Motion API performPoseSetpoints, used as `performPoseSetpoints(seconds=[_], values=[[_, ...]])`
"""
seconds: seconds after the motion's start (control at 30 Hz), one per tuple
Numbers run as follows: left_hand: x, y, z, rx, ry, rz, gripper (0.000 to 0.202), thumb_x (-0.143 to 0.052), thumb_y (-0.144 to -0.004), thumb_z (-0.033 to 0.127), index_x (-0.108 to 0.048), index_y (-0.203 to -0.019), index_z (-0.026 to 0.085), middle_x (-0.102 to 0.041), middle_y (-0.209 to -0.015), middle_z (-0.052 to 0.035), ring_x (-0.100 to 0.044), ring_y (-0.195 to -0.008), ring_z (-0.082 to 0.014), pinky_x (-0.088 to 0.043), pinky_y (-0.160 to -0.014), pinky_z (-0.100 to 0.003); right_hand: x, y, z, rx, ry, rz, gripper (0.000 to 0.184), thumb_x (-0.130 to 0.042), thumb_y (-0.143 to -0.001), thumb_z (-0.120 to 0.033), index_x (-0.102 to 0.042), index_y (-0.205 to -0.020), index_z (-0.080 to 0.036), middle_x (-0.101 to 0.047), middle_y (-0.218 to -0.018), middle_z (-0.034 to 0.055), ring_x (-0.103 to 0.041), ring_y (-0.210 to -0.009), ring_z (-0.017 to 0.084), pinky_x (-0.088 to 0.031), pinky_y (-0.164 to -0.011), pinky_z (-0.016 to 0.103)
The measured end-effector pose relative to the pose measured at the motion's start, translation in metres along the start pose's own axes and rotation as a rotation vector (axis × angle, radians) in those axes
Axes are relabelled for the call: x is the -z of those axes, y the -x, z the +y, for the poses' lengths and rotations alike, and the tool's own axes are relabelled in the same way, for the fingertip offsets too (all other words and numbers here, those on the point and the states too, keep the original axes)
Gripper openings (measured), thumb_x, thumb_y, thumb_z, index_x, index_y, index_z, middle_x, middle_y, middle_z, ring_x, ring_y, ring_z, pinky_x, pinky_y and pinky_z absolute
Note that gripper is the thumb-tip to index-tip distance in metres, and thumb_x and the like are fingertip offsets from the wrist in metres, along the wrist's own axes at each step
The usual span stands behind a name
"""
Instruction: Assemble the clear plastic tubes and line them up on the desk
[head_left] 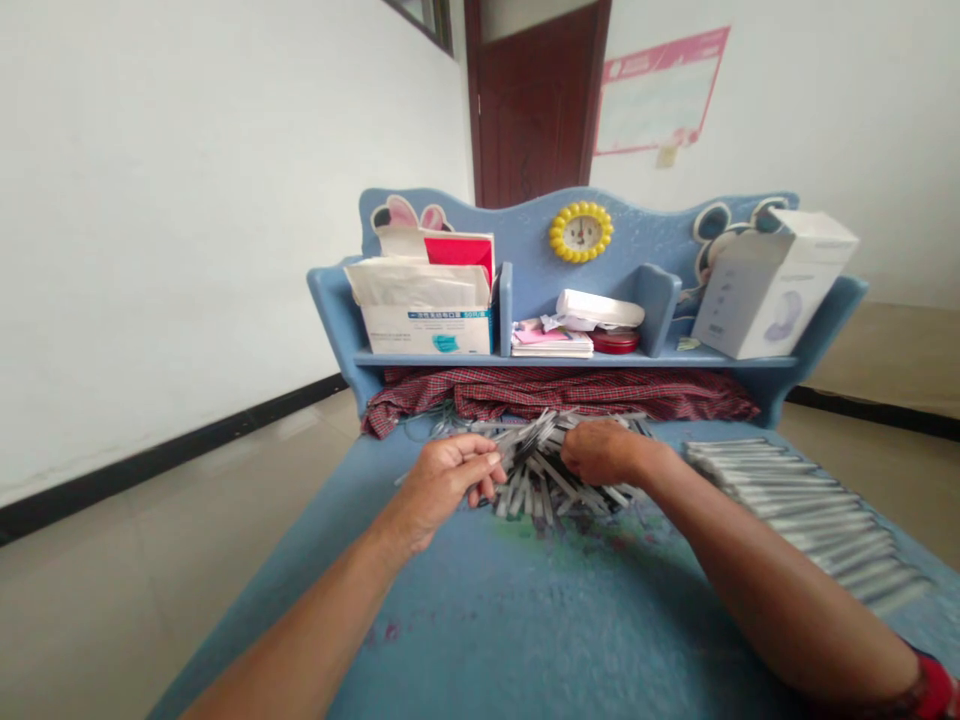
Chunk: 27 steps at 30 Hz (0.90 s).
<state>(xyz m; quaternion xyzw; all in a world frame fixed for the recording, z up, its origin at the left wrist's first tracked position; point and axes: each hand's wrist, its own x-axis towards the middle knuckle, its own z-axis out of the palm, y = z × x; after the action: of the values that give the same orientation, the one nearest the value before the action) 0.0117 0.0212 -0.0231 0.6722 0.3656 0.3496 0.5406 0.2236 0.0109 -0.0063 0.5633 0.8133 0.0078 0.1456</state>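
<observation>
A loose heap of thin grey, white and black strips (536, 495) lies at the back of the blue table; I cannot tell exactly what kind of item they are. At the heap's left side, my left hand (454, 478) pinches the ends of several strips between thumb and forefinger, and these slant up to the right. My right hand (604, 452) is closed over the right part of the heap, fingertips down among the strips. What those fingers hold is hidden. On the table's right side, more long thin strips (802, 510) lie side by side in a row, slightly blurred.
Behind the heap, a red checked cloth (555, 393) is bunched under the blue shelf (465, 360). The shelf carries a mask box (427, 330), papers (551, 345), a red round tin (615, 342) and a white carton (772, 285). A yellow clock (581, 232) is on its backboard.
</observation>
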Motion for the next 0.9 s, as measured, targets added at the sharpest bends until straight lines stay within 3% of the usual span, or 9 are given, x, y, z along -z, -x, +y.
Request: performPoseSetpoints(seconds=[0.3, 0.53, 0.9], values=[[-0.0001, 0.0006, -0.0024, 0.009, -0.004, -0.015, 0.015, -0.058, -0.074, 0.025, -0.058, -0.081, 0.012, -0.064, -0.067, -0.0032, -0.053, -0.049, -0.0088, -0.037, -0.043, -0.020, 0.0020, 0.0037, 0.0070, 0.008, -0.014, -0.014, 0.024, -0.055, -0.064, -0.017, -0.068, -0.084, -0.015, -0.068, -0.088, 0.0116, -0.064, -0.080, 0.025, -0.045, -0.060, 0.026], [0.0001, 0.0001, -0.0021, 0.017, -0.026, -0.023, 0.014, -0.057, -0.074, 0.024, -0.058, -0.081, 0.012, -0.064, -0.066, -0.0030, -0.053, -0.049, -0.0084, -0.036, -0.042, -0.019, 0.0025, 0.0020, 0.0068, -0.032, -0.029, -0.012, 0.025, -0.054, -0.068, -0.017, -0.067, -0.089, -0.015, -0.067, -0.093, 0.0124, -0.063, -0.085, 0.025, -0.046, -0.065, 0.028], [-0.0011, 0.0019, 0.0024, 0.029, -0.049, -0.019, 0.016, -0.057, -0.072, 0.026, -0.058, -0.078, 0.011, -0.064, -0.064, -0.0034, -0.053, -0.048, -0.0090, -0.036, -0.042, -0.020, -0.0047, -0.0042, 0.0088, 0.000, -0.057, 0.017, 0.022, -0.050, -0.064, -0.012, -0.068, -0.076, -0.016, -0.068, -0.080, 0.0111, -0.062, -0.075, 0.023, -0.041, -0.056, 0.026]])
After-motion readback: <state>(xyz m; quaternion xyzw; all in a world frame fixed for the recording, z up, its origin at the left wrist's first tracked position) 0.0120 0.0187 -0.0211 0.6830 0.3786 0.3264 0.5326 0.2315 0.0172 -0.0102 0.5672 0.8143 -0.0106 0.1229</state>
